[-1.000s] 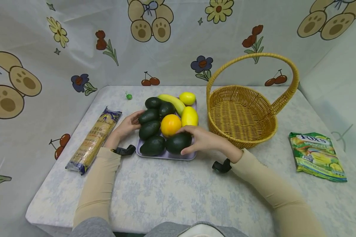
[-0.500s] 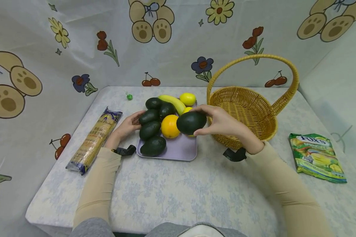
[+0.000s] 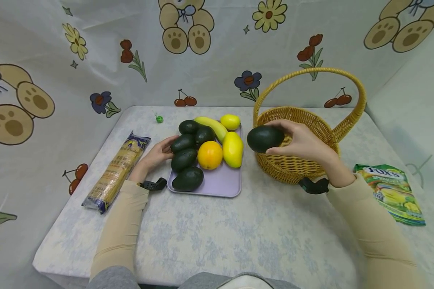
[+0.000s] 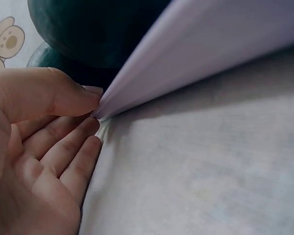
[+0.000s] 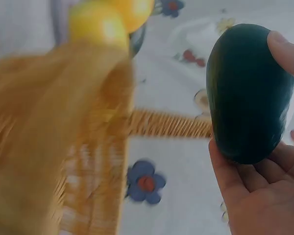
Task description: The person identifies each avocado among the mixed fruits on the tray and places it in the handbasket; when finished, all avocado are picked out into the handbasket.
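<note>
My right hand (image 3: 300, 140) grips a dark green avocado (image 3: 265, 139) between thumb and fingers, holding it up over the left side of the wicker basket (image 3: 293, 170). In the right wrist view the same avocado (image 5: 250, 93) stands out against the basket's blurred weave. My left hand (image 3: 157, 154) is at the left edge of the lilac tray (image 3: 217, 186). The left wrist view has its thumb and fingertips pinching the tray's rim (image 4: 132, 73). Several avocados (image 3: 187, 179) lie on the tray beside an orange (image 3: 210, 155), a yellow mango (image 3: 233, 149), a banana (image 3: 213, 126) and a lemon (image 3: 230, 121).
A tall arched handle (image 3: 311, 70) rises over the basket. A long pack of pasta (image 3: 117, 172) lies left of my left forearm. On the right is a green Fox's packet (image 3: 394, 194), partly behind my right sleeve. A small green item (image 3: 159, 119) sits near the back edge.
My right hand has lifted the avocado off the tray's front right and carried it rightward to the basket, uncovering the mango and bare tray. My left hand stays at the tray's edge.
</note>
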A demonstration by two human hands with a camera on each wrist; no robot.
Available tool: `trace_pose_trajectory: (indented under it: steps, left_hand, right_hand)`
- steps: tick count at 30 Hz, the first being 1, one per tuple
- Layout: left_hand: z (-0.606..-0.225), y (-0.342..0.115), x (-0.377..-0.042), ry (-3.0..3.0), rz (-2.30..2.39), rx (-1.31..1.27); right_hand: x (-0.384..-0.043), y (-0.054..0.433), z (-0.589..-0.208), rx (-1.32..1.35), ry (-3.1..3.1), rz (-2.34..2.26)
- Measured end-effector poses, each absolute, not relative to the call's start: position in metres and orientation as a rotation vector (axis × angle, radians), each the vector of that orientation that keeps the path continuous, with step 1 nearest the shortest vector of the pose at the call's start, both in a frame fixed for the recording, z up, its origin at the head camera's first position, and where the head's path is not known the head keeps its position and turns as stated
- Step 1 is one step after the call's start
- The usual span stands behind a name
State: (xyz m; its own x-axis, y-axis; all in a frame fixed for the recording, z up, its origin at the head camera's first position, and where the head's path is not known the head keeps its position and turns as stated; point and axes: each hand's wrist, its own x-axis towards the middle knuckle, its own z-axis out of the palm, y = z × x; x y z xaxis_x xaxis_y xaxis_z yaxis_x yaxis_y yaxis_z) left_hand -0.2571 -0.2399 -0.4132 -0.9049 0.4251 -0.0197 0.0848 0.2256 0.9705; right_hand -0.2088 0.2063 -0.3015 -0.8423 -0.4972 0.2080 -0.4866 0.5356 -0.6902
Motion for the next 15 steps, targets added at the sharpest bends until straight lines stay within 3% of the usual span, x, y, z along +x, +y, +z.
trace_pose_trajectory:
  steps: [7,15]
  left_hand:
    - [-0.426,-0.244,-0.265,2.263,1.696,0.522]
    - [-0.414,-0.239,-0.257,2.239,1.709,0.498]
  right_hand:
    - [-0.213,0.241,-0.313,-0.709,2.798,-1.097]
    - [-0.222,0.260,-0.333,-0.737,2.777,-0.855]
